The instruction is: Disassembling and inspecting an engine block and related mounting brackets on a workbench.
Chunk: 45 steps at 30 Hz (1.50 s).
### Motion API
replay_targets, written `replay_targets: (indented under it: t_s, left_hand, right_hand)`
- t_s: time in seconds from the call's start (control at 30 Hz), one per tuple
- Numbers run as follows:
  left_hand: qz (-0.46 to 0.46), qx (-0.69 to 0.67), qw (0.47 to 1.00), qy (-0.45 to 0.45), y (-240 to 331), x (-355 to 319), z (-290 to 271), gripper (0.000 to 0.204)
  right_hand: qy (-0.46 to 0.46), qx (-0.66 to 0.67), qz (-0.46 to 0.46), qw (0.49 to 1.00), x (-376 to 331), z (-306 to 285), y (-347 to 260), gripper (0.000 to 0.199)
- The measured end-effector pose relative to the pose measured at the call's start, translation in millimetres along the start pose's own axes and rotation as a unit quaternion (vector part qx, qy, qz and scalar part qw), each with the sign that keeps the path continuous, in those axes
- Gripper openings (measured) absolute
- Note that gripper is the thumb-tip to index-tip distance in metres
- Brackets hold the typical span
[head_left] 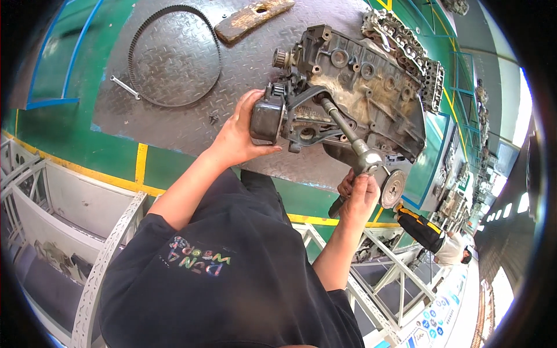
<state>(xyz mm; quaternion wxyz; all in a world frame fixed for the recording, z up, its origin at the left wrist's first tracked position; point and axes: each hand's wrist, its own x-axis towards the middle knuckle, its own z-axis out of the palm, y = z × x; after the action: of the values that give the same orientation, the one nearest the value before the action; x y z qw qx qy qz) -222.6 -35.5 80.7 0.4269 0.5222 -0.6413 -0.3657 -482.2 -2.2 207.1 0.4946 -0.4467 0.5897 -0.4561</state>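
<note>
A dirty engine block lies on its side on the metal-topped table. My left hand grips a black, rounded housing at the block's left end, thumb below and fingers above. My right hand is closed around a ratchet wrench near its head; part of its dark handle shows beneath my fingers. The wrench's long extension bar runs up and left to a black bracket on the block. What sits at the bar's far end is hidden.
A toothed belt lies in a loop on the tabletop, with a combination spanner beside it. Behind are a wooden piece and a cylinder head. A round pulley is right of my right hand. Another person stands farther right.
</note>
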Motion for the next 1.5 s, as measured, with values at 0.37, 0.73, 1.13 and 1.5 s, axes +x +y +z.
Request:
replay_targets:
  t_s: [0.37,0.73,1.13,1.5]
  left_hand:
    - [0.05,0.035,0.997,0.039,31,14,-33,0.094]
    - [0.217,-0.001,0.943,-0.252,101,131,9,0.03]
    - [0.255,-0.027,0.934,-0.247,89,154,-6,0.033]
    - [0.261,0.013,0.93,-0.26,99,156,0,0.029]
  right_hand:
    - [-0.008,-0.23,0.037,0.973,26,15,-25,0.034]
    - [-0.083,-0.549,-0.04,0.831,72,4,-63,0.024]
    - [-0.204,-0.802,-0.016,0.561,69,41,-130,0.022]
    - [-0.187,-0.774,-0.058,0.603,109,29,-130,0.031]
